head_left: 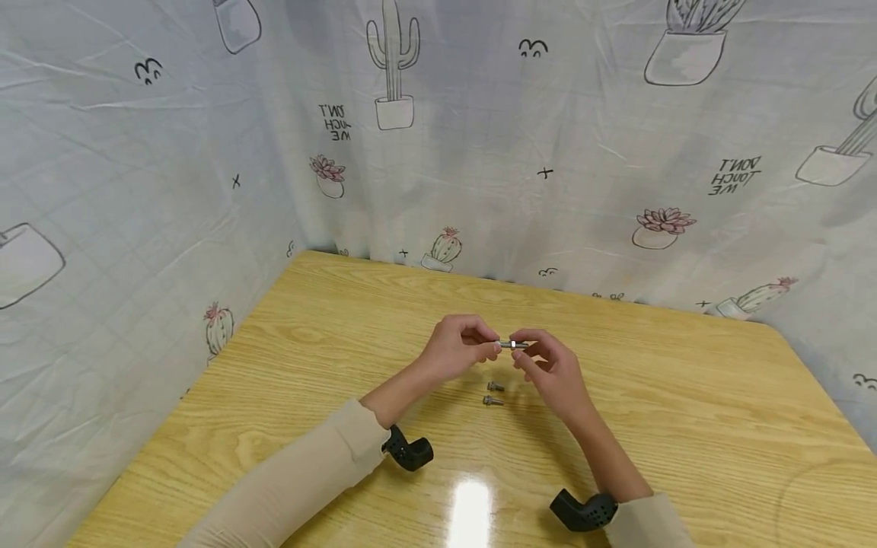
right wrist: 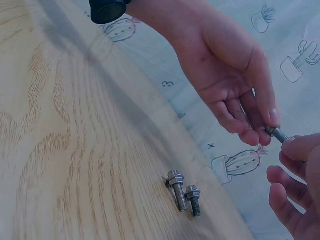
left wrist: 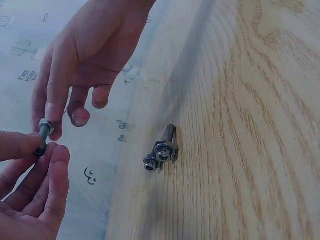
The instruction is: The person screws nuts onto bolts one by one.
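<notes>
A metal bolt (left wrist: 44, 134) is held level above the table between two hands. My left hand (head_left: 457, 348) pinches its head end between thumb and fingers. At the other end my right hand (head_left: 555, 369) has thumb and fingertips around the shank beside a hex nut (head_left: 513, 345), which sits on the bolt. Below the hands, two more bolts lie side by side on the wood: a longer bolt (right wrist: 179, 194) and a shorter bolt (right wrist: 194, 201). Both have socket heads, with a nut or collar close under the head.
The wooden table (head_left: 329, 327) has a light grain and a bright glare spot near its front. A pale curtain (head_left: 473, 144) printed with cacti hangs behind and at the sides. Black wrist mounts (head_left: 409, 450) stick out below the hands.
</notes>
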Demonstrator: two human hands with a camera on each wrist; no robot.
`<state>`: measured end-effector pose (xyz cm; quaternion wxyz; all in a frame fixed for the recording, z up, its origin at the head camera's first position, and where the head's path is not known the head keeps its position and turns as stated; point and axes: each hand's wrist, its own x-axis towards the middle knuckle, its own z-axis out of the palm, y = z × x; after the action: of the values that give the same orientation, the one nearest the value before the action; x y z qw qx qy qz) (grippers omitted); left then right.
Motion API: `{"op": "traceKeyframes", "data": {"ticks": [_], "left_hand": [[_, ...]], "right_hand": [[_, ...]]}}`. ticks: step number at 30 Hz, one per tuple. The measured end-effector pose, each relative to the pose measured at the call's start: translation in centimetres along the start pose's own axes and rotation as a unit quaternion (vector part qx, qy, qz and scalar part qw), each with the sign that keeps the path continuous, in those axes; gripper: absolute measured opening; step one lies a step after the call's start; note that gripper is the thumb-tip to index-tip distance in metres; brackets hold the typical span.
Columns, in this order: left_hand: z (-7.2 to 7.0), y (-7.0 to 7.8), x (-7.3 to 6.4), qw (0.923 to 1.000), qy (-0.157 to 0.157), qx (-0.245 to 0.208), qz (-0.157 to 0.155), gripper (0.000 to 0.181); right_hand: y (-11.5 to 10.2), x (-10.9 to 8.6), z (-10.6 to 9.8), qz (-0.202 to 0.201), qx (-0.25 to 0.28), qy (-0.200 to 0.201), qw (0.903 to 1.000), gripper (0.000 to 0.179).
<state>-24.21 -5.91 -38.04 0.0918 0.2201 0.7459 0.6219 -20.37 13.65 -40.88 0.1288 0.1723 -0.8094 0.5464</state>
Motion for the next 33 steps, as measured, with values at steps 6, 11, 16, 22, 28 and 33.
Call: {"op": "traceKeyframes", "data": {"ticks": [6,11,16,22,28,33], "left_hand": [[0.03,0.08,-0.12,1.0000,-0.003,0.001,0.008,0.005],[0.08,0.12,-0.13,1.0000,-0.005,0.000,0.008,0.005],[0.30,0.24,-0.18,0.9998,-0.016,-0.002,0.015,0.006],[0.45,0.29,-0.21,0.9995,-0.019,0.011,0.024,0.005],[0.23,0.05,0.00,0.9998,-0.013,0.003,0.016,0.004],[0.09,-0.07,0.11,1.0000,-0.005,-0.002,-0.001,0.005]], "right_hand": [[-0.09,0.09,0.13,0.008,-0.002,0.006,0.9999,0.018],[-0.24,0.29,0.23,0.035,-0.003,0.005,0.9994,0.022],[-0.45,0.58,0.51,0.074,-0.012,0.007,0.9972,0.045],[-0.92,0.71,0.59,0.118,-0.013,0.012,0.9929,0.058],[-0.81,0.63,0.29,0.097,0.001,0.015,0.9952,0.040],[-0.33,0.32,0.07,0.025,0.016,-0.005,0.9995,0.026]]}}
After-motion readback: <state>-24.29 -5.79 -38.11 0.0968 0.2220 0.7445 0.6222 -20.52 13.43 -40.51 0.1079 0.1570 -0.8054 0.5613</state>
